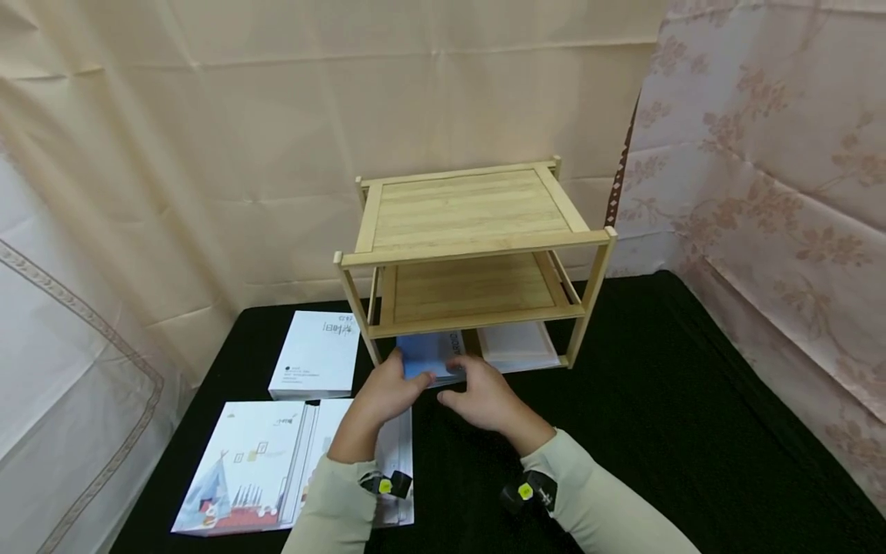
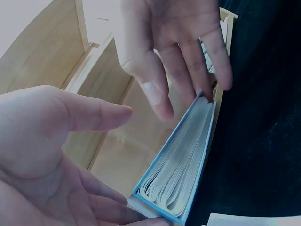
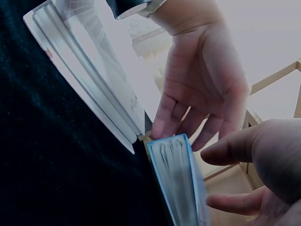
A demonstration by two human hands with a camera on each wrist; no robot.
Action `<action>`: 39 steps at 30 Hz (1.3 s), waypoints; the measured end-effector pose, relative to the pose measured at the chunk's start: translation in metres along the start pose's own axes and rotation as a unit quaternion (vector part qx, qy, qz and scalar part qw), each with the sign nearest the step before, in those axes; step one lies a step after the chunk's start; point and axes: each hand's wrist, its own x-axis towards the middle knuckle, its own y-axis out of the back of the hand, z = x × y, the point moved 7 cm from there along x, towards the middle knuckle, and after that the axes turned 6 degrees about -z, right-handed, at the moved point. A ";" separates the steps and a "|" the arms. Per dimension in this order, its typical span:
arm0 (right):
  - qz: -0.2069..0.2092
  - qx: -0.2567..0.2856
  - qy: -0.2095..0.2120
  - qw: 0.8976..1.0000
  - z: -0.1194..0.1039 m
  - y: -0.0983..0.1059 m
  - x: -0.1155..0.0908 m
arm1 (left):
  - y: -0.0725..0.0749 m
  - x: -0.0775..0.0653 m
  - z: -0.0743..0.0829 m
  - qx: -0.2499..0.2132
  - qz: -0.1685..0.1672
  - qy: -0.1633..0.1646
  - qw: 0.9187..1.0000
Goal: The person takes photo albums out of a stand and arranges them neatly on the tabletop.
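Note:
A blue hardcover book (image 1: pixel 424 352) lies on the bottom level of a small wooden shelf (image 1: pixel 477 246), its page edges (image 2: pixel 178 162) facing out. My left hand (image 1: pixel 389 390) is at the book's left end, thumb spread and fingers reaching along that end. At the other end is my right hand (image 1: pixel 481 394), its fingers extended and its thumb apart from them. In the left wrist view the fingertips of the right hand (image 2: pixel 176 37) meet the far end of the book. The right wrist view shows the fingers of the left hand (image 3: pixel 197 89) right at its blue cover.
A pale book (image 1: pixel 519 344) lies beside the blue one on the bottom level. Left of the shelf is a white book (image 1: pixel 314 354). Nearer, illustrated books (image 1: pixel 242 462) lie on the dark cloth-covered table (image 1: pixel 692 431). Curtains (image 1: pixel 277 154) hang behind and at the sides.

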 end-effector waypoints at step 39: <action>0.074 -0.056 -0.020 0.995 -0.001 0.016 -0.005 | 0.009 -0.004 -0.008 0.053 0.033 0.043 0.997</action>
